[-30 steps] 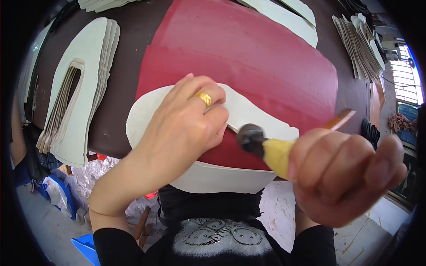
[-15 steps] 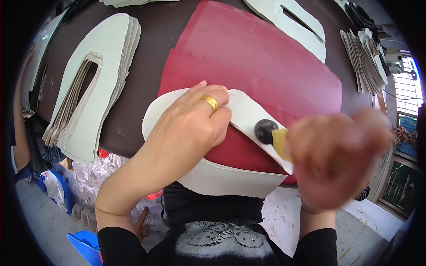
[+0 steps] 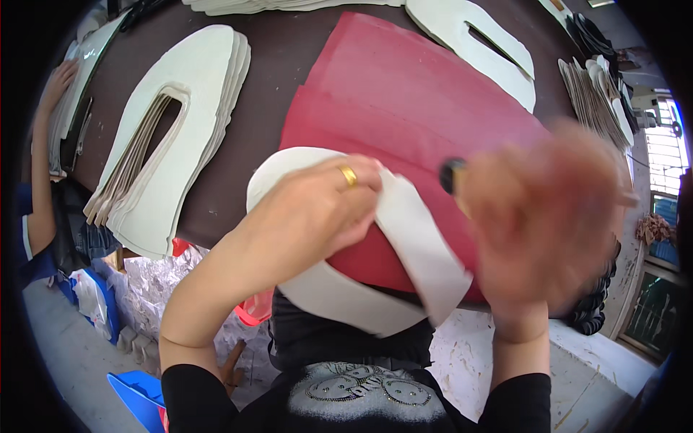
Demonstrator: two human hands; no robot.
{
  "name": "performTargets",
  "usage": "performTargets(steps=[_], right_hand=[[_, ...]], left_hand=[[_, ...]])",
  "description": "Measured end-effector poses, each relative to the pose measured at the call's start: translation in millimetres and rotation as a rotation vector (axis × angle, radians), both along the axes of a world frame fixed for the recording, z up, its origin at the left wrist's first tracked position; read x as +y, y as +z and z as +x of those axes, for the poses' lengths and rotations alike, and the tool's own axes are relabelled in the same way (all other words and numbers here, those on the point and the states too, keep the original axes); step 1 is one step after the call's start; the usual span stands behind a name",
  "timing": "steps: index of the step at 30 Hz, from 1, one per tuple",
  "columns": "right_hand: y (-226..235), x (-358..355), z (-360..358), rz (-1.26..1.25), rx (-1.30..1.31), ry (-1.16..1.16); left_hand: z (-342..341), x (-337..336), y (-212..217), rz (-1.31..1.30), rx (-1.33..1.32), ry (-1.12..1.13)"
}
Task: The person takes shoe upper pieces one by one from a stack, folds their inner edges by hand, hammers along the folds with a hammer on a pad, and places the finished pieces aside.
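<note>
My left hand (image 3: 328, 198), with a gold ring, pinches the bend of a white U-shaped shoe-upper piece (image 3: 415, 234). One arm of that piece is raised at its free end, crossing the tip of the lower arm. Beneath it lies a red sheet (image 3: 419, 108). Smeared by motion, my right hand (image 3: 545, 216) is closed around a hammer (image 3: 452, 175), of which the round black head shows; the head is held to the right of the piece, apart from it. The fingers of my left hand hide part of the bend.
A stack of white U-shaped pieces (image 3: 209, 94) stands left on the brown table (image 3: 234, 173). Another white piece (image 3: 462, 43) lies beyond the red sheet. More pieces (image 3: 595, 94) stand bunched at far right. A co-worker's hand (image 3: 59, 83) rests at the far left edge.
The right arm of the white piece has lifted and swung toward the lower arm. My right hand and the hammer have moved up, away from it. A co-worker's hand has come into view.
</note>
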State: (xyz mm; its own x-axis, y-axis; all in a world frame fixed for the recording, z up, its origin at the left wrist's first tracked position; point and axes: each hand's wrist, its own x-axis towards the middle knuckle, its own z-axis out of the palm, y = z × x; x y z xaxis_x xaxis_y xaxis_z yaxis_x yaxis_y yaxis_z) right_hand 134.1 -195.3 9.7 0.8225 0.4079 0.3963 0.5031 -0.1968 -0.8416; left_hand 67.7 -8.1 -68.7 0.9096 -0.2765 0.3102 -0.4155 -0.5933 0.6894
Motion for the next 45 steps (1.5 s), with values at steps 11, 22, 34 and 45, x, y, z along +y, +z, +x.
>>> performTargets(steps=[11,22,34,45], right_hand=[[-4,-2,-24,0.033,0.258,0.189],[-7,20,-25,0.139,0.241,0.179],[-27,44,-4,0.225,0.099,0.094],[37,-31,-28,0.513,0.088,0.228]], left_hand=[[-17,-10,8,0.086,-0.067,0.187],[-13,-1,8,0.085,-0.145,0.118],[-27,-13,-5,-0.006,-0.126,0.417],[-26,-25,1,0.065,-0.046,0.175]])
